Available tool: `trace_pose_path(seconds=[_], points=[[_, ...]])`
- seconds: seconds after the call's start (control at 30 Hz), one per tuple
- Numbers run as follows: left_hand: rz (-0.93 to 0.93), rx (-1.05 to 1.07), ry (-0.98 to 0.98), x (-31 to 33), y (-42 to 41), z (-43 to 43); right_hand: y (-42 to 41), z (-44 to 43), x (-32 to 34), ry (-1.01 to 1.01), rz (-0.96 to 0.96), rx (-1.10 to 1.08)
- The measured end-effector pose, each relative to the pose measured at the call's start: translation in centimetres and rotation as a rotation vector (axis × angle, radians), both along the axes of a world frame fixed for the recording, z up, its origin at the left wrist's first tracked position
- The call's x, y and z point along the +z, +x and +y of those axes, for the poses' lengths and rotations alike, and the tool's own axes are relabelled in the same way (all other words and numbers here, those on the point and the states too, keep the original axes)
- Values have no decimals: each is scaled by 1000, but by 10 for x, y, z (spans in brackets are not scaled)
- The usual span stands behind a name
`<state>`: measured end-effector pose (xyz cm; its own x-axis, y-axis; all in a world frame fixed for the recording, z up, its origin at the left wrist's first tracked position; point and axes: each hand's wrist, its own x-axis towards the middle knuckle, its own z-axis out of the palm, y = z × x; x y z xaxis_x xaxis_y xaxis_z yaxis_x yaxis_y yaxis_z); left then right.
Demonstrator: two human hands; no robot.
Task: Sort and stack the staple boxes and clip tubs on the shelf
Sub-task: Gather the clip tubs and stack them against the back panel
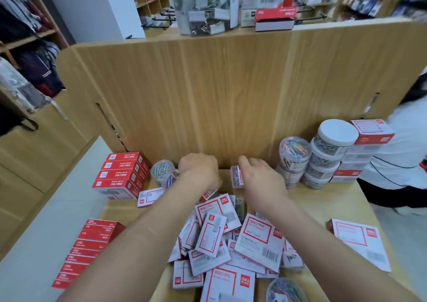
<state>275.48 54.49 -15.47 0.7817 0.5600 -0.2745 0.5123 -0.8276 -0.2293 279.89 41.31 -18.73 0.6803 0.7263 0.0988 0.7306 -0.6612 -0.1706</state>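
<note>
Just beyond the far edge of the pile of staple boxes (231, 232), at the foot of the back panel (208, 94): a small clip tub (236, 177), tipped off upright, right hand (261, 179) curled against its right side with thumb over the top. Left hand (198, 170) beyond the pile's far-left corner, fingers bent down out of sight, grip impossible to tell. Probably a carry rightward next, to the stacked clip tubs (323, 158) far right of the pile, nearer the right hand.
</note>
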Motion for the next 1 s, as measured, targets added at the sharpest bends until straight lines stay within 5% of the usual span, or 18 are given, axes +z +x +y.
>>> trace_pose_path(seconds=[0.23,0.47,0.7,1.0], points=[[-118,4,-86,2,-5,2,3,-5,-20,31,14,7],[-598,-221,-33,21,-21,-9,-9,-44,-19,223,93,-4],[-530,-518,-121,-4,11,-41,-15,-64,-15,194,188,-31],[-538,-354,-321,-24,-1,-20,-10,-81,-23,242,314,-96]])
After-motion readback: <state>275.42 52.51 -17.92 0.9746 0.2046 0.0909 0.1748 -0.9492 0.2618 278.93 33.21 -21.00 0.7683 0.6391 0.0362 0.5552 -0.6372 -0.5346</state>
